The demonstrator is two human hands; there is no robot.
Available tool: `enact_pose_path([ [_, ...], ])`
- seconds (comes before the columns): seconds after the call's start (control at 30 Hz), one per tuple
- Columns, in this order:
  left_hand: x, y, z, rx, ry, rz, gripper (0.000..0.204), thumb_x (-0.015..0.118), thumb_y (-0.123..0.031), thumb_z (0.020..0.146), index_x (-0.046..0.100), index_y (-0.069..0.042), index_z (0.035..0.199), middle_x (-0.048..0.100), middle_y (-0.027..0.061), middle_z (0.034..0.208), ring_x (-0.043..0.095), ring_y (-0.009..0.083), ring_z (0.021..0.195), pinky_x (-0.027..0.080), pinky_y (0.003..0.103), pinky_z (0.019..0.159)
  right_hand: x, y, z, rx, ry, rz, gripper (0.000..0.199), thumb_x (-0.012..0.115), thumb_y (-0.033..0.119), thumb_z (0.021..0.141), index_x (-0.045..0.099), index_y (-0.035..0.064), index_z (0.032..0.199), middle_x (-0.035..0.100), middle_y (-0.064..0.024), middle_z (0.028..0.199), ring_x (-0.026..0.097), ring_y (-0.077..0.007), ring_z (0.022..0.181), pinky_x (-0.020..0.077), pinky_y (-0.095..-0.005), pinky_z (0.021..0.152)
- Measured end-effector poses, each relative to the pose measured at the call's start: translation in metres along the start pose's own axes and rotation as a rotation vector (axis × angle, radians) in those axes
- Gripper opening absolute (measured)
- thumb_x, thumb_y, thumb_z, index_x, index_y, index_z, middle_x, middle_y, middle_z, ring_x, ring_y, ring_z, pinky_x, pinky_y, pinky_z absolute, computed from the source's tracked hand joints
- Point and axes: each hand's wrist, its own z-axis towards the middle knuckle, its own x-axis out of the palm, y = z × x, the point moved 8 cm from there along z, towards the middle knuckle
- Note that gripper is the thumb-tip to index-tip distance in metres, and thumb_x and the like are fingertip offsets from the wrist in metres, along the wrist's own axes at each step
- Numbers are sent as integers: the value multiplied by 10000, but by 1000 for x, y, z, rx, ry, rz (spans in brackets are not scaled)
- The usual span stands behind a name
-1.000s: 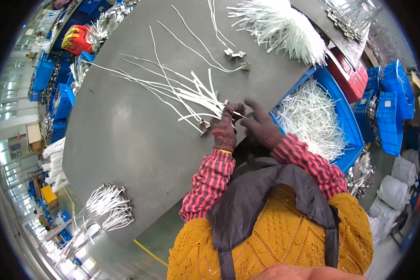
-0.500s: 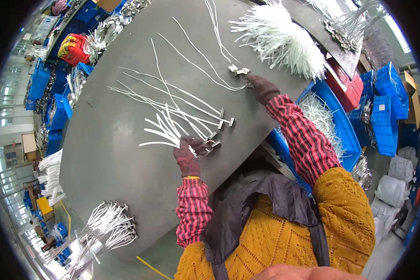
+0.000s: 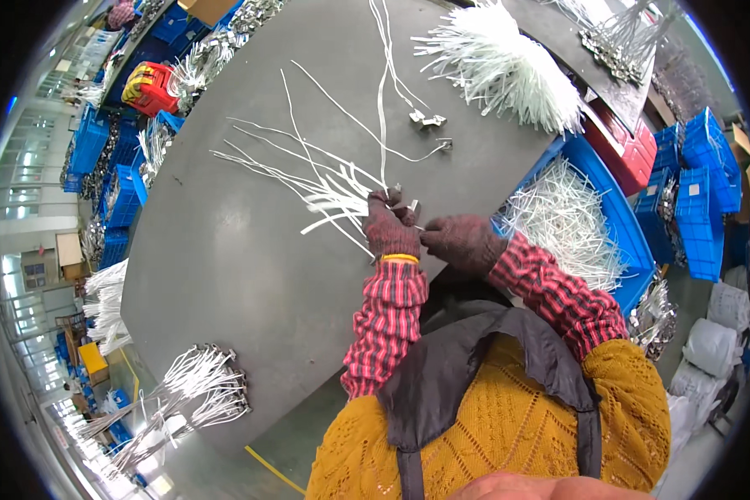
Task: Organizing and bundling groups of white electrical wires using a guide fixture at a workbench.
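My left hand point(image 3: 392, 225), in a dark glove, is closed round a bunch of short white sleeves point(image 3: 342, 196) that fan out toward the upper left. Thin white wires point(image 3: 283, 153) run through and beyond the bunch, and a small metal end piece point(image 3: 414, 206) pokes out by the fingers. Close on its right, my gloved right hand point(image 3: 465, 243) has its fingers pinched together; a sliver of something pale shows at the fingertips, too small to name. Farther off on the table lie a single wire's metal end point(image 3: 445, 144) and a pair of metal ends point(image 3: 429, 122).
The dark grey table point(image 3: 225, 275) spreads ahead and to the left. A big heap of white sleeves point(image 3: 508, 71) lies at its far right. A blue bin point(image 3: 633, 225) full of white pieces stands at my right. Bundled wires point(image 3: 200, 383) hang over the near left edge.
My right hand has come back from the far metal ends to beside my left hand. A wire from there now runs to my left hand, which has shifted right and away from me with the bunch.
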Motion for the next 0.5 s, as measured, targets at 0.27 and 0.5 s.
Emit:
enact_pose_path([
  [0.27,5,-2,12,15,-286,-411,203,570,-263,927,529,-111,798,498,-22,674,396,103,490,305,238,408,37,-52,-209,689,-392,956,240,755,188,813,664,79,1007,628,-25,854,576,-108,767,489,-300,676],
  [0.5,-9,1,39,119,53,-574,283,599,-335,956,653,-66,1021,712,78,945,700,270,812,589,403,739,117,-183,-481,1245,-680,927,215,585,76,855,633,52,1063,679,-84,836,513,-117,464,395,-274,376],
])
